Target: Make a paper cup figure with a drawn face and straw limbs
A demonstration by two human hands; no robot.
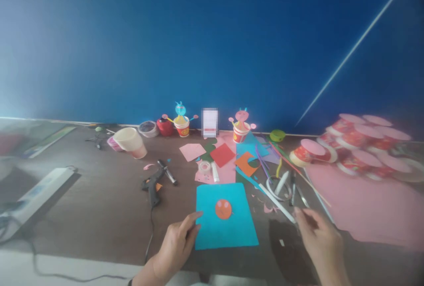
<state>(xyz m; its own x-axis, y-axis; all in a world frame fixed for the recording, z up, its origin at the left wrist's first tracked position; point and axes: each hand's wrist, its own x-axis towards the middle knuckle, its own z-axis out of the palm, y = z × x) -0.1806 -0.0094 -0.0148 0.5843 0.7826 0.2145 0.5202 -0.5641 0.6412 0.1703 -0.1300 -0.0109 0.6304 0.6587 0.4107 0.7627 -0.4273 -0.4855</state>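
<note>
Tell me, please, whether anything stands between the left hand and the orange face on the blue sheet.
Nothing visible stands between the left hand and the orange face; only a bare part of the blue sheet lies between them.

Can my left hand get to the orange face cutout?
Likely yes: the left hand is at the left edge of the blue sheet, and nothing visible blocks the orange face cutout.

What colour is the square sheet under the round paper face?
Bright blue, leaning turquoise; the sheet shows best in the head view.
</note>
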